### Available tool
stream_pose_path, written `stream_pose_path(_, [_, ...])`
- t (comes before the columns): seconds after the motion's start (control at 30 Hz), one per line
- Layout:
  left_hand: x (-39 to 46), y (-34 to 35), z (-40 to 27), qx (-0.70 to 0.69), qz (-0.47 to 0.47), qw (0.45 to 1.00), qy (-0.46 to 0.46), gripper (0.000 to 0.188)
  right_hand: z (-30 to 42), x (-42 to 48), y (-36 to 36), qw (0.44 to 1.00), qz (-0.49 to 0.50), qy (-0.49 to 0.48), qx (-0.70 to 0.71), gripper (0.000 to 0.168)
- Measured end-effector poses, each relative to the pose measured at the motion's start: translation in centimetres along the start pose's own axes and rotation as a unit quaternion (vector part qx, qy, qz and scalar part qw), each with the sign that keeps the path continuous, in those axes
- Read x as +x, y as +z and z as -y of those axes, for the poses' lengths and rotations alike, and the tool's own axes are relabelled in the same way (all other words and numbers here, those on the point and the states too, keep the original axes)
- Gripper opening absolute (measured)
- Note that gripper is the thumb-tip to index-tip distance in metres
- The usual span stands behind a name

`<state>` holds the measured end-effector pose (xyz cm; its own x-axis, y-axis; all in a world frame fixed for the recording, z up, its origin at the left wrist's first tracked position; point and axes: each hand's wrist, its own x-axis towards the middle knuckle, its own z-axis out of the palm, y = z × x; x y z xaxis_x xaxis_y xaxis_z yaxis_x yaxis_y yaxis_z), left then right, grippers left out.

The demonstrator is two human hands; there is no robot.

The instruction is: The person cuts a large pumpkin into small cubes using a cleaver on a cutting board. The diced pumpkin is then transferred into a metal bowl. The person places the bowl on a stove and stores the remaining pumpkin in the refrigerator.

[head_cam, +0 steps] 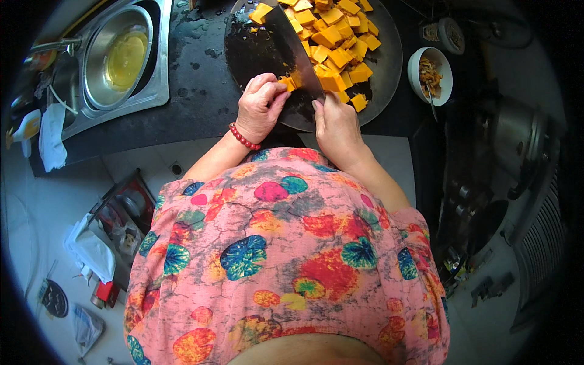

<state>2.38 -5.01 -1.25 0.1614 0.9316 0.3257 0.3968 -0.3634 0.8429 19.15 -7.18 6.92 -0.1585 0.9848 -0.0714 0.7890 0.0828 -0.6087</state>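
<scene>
On a round dark cutting board (pixel 383 91), my right hand (pixel 337 123) grips a broad cleaver (pixel 296 59), its blade slanting away to the upper left. To the left of the blade, my left hand (pixel 262 105) pinches a small piece of orange pumpkin (pixel 288 83) with its fingertips. A heap of cut pumpkin chunks (pixel 335 36) lies on the right side of the blade. One more pumpkin chunk (pixel 260 13) sits by the blade's far end. The cleaver's handle is hidden inside my right hand.
A steel basin (pixel 93 59) with yellowish liquid stands in the sink (pixel 159 86) at the left. Right of the board is a white bowl (pixel 413 73) holding scraps and a spoon. Farther right stands a metal pot (pixel 515 132). A spray bottle (pixel 28 126) is at the far left.
</scene>
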Motion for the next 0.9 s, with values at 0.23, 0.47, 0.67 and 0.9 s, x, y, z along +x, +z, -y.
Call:
stream_pose_path(0.23, [-0.1, 0.0, -0.5, -0.027, -0.009, 0.999, -0.016, 0.018, 1.0, -0.4, -0.8, 0.999, 0.048, 0.011, -0.010, 0.014])
stream_pose_path(0.47, [-0.1, 0.0, -0.3, -0.032, -0.009, 0.999, -0.024, 0.018, 0.8, -0.2, -0.4, 0.997, 0.066, -0.008, -0.027, 0.014])
stream_pose_path(0.67, [0.0, -0.1, 0.0, -0.026, -0.001, 1.000, 0.010, 0.014, -0.2, 1.5, 1.3, 0.995, 0.096, 0.022, -0.020, 0.016])
stream_pose_path(0.9, [-0.2, -0.3, -0.1, -0.063, -0.014, 0.998, -0.027, 0.014, -0.4, 0.8, 1.8, 0.997, 0.055, 0.049, 0.020, 0.017])
